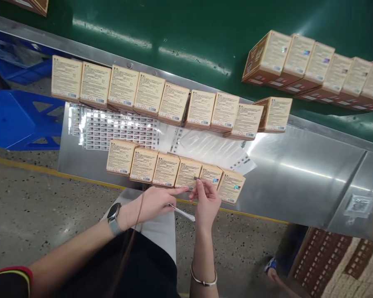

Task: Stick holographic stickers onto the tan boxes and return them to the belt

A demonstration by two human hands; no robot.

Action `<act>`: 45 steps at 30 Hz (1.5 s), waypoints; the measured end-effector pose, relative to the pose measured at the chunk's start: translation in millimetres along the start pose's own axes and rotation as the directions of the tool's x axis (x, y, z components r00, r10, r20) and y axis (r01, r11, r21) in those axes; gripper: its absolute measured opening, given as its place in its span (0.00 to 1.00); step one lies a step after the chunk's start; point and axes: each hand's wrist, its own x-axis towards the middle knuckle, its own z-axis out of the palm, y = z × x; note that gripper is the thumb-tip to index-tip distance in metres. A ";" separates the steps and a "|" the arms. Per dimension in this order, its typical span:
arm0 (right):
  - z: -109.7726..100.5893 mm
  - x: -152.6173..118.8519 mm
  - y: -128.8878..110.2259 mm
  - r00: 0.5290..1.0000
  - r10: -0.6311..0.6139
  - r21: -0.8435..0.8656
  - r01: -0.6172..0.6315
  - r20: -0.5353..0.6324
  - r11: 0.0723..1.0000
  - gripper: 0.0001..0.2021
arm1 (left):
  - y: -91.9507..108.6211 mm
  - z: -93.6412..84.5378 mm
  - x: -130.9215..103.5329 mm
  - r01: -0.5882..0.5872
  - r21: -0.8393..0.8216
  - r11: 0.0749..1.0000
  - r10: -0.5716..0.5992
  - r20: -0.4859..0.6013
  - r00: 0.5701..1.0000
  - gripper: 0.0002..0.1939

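Note:
My left hand (152, 203), with a watch on the wrist, holds a thin white strip (184, 213) and points its index finger at the lower edge of a cream box (187, 171). Pinched in my right hand (206, 198) is a small dark sticker (195, 178), over that same box's face. This box stands in a near row of several cream boxes. The two at the row's right, including the end box (231, 188), bear shiny stickers near their lower right corners.
Behind lies a longer row of boxes (122, 87), with sticker sheets (118, 130) between the rows. More boxes (301, 58) stand on the green surface (192, 25). A blue crate (18, 120) is at left; stacked cartons (338, 265) and a person's foot (270, 265) are at lower right.

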 end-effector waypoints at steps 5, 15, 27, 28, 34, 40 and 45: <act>5.2 0.1 2.5 0.998 -0.023 -0.047 0.020 -0.052 0.999 0.17 | 1.8 -3.5 2.0 -0.007 0.045 0.999 0.007 0.000 1.000 0.11; 16.4 -2.9 1.3 0.987 -0.119 -0.150 0.102 -0.109 0.983 0.16 | -0.4 0.4 0.7 -0.002 0.064 0.998 0.003 -0.012 1.000 0.09; 2.1 -4.8 -15.2 0.947 -0.291 -0.438 0.321 0.135 0.840 0.15 | 4.3 -5.2 -0.5 0.050 -0.184 0.982 -0.071 -0.107 0.992 0.05; -3.9 -7.7 -20.5 0.912 -0.295 -0.458 0.400 0.285 0.794 0.14 | 5.6 -7.5 -2.5 0.073 -0.263 0.962 -0.111 -0.134 0.985 0.05; -21.3 -19.5 -39.5 0.616 -0.300 -0.410 0.743 0.728 0.529 0.09 | -0.8 -20.6 -18.8 0.163 -0.592 0.789 -0.265 -0.089 0.960 0.08; -9.5 -19.8 -37.5 0.499 -0.367 -0.375 0.855 0.785 0.360 0.06 | -10.5 -20.5 -30.1 0.192 -0.574 0.796 -0.315 -0.123 0.941 0.10; 3.7 -26.7 -32.5 0.430 -0.507 -0.388 0.901 0.747 0.193 0.05 | -6.2 -21.5 -29.0 0.197 -0.622 0.758 -0.378 -0.174 0.909 0.09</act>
